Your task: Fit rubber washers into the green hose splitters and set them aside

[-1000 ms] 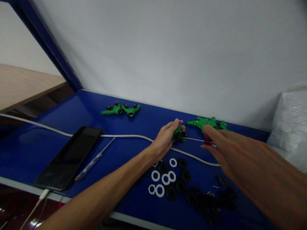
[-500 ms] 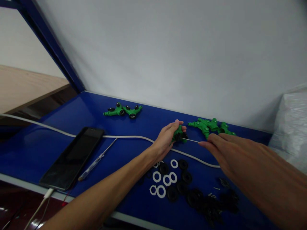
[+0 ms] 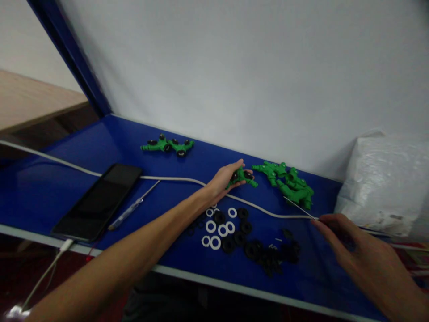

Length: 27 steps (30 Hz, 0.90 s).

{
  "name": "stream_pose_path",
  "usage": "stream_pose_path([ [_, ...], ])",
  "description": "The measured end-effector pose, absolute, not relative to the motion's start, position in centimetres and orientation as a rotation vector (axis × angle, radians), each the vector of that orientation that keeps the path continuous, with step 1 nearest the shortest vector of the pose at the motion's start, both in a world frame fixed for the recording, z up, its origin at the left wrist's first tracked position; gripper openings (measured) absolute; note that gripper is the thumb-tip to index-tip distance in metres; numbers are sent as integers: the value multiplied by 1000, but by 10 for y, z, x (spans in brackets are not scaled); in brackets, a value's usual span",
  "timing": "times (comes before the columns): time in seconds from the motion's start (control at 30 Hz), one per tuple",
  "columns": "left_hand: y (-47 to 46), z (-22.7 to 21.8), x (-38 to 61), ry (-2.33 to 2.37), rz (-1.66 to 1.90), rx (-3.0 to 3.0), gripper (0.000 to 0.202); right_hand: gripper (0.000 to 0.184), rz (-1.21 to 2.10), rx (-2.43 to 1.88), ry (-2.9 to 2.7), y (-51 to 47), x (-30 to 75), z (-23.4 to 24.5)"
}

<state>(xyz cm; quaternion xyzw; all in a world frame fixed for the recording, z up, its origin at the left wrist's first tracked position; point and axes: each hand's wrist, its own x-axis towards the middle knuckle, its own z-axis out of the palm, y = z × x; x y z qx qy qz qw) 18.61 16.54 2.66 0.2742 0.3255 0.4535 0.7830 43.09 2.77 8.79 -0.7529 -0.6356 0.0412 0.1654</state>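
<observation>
My left hand (image 3: 224,180) is closed round a green Y-shaped hose connector (image 3: 241,177) with black valve knobs, above the white cable. Off to the right, my right hand (image 3: 351,243) grips a screwdriver (image 3: 298,207); its thin metal shaft points up and left, while the handle is hidden in the fingers. The shaft tip is apart from the held connector and shows in front of a pile of green connectors (image 3: 295,193) without knobs. White rings (image 3: 215,243) and black rings (image 3: 228,245) lie below my left hand. Small black parts (image 3: 271,257) are heaped to their right.
Two green connectors with black knobs (image 3: 181,147) lie near the wall. At the left are a phone (image 3: 98,201), a clear-handled screwdriver (image 3: 129,213) and a white cable (image 3: 174,179) crossing the blue table (image 3: 110,138). A plastic-wrapped package (image 3: 382,183) stands at the right.
My right hand has drawn the screwdriver away from the held connector, toward the right. The connector has been turned in my left hand. The view has shifted, showing more of the package.
</observation>
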Motion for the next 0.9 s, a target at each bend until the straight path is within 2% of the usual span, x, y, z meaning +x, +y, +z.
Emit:
stream_pose_path([
  [0.1,166,24,188,681,947,592,27,38,119,-2316,-1687,-9,461,54],
  [0.23,166,25,190,669,919,622,23,51,91,-2294,-1645,-32,477,23],
  [0.33,167,26,189,689,938,616,23,60,66,-2232,-1667,-27,472,13],
  [0.5,172,26,188,690,963,574,22,64,13,-2188,-1693,-16,471,7],
  [0.63,171,27,188,654,960,602,22,66,13,-2163,-1733,-18,472,12],
  [0.77,168,29,187,602,914,765,25,64,49,-2149,-1680,-9,449,39],
  [0.9,164,30,182,594,858,896,32,66,114,-1895,-1680,27,403,69],
])
